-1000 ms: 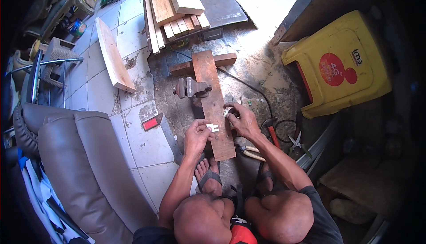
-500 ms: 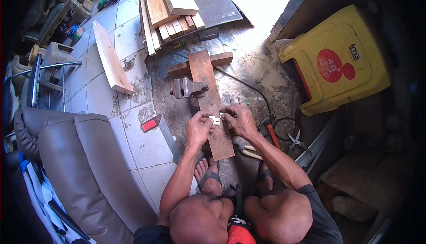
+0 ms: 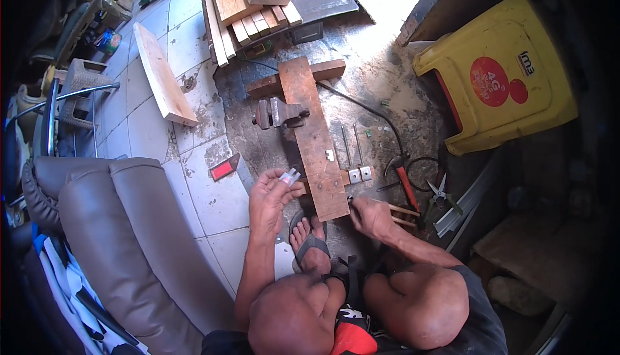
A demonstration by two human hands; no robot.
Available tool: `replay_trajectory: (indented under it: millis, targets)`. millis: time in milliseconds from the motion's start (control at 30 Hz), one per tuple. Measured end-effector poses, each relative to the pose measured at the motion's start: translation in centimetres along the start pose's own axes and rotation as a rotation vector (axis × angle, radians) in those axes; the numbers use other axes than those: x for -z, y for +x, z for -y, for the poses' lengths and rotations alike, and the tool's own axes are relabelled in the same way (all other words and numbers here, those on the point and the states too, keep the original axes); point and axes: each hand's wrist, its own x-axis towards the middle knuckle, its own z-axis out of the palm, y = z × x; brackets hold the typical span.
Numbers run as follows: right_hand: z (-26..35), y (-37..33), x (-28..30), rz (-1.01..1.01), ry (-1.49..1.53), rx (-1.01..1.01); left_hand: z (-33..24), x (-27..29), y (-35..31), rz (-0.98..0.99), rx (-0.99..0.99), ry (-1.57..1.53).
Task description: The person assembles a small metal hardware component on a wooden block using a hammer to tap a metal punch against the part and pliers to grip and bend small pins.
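Note:
Between the fingertips of my left hand (image 3: 268, 193), closed left of the wooden plank (image 3: 316, 142), is a small pale grey, shiny piece (image 3: 289, 176). Its exact kind cannot be made out. My right hand (image 3: 372, 217) is low beside the plank's right edge, closed over a pair of pliers with cream handles (image 3: 405, 213). The palm covers the middle of the pliers. On the plank lies a small white notched piece (image 3: 330, 155). Two square metal plates (image 3: 360, 174) with thin rods sit just right of the plank.
A metal vise (image 3: 279, 113) stands against the plank's left side. To the right are a red-handled hammer (image 3: 404, 184), snips (image 3: 442, 198) and a yellow plastic stool (image 3: 500, 77). Stacked boards (image 3: 252, 0) lie beyond. A brown padded seat (image 3: 119, 239) is at left.
My hands have moved apart. The small white piece now lies on the plank. My left hand has drawn back left with a pale piece; my right has gone down to the pliers.

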Motion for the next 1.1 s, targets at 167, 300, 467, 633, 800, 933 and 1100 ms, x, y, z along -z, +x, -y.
replay_trajectory:
  millis: [167, 300, 467, 633, 800, 933, 1100]
  targets:
    - [-1.5, -0.3, -2.2, 0.074, -0.171, 0.189, 0.4, -1.4, -0.7, 0.047, 0.034, 0.034]
    - [-2.0, -0.2, -3.4, 0.212, -0.312, 0.249, 1.3, -2.2, 0.4, 0.069, 0.052, 0.104]
    - [-2.5, -0.4, -4.2, 0.148, -0.324, 0.313, 1.2, -3.4, 3.4, 0.054, 0.059, 0.400]
    - [-1.9, 0.3, -4.5, 0.185, -0.383, 0.301, 3.7, -4.9, 4.8, 0.010, -0.018, 0.514]
    - [-2.7, -0.1, -5.0, 0.245, -0.403, 0.349, 3.8, -5.3, 4.2, 0.059, 0.021, 0.401]
    - [-2.5, -2.3, -3.4, 0.252, -0.318, 0.447, 2.3, -5.6, 2.3, 0.119, 0.055, 0.204]
    - [-2.2, -1.6, -3.4, 0.212, -0.293, 0.418, 1.6, -8.2, 1.8, 0.216, 0.111, 0.106]
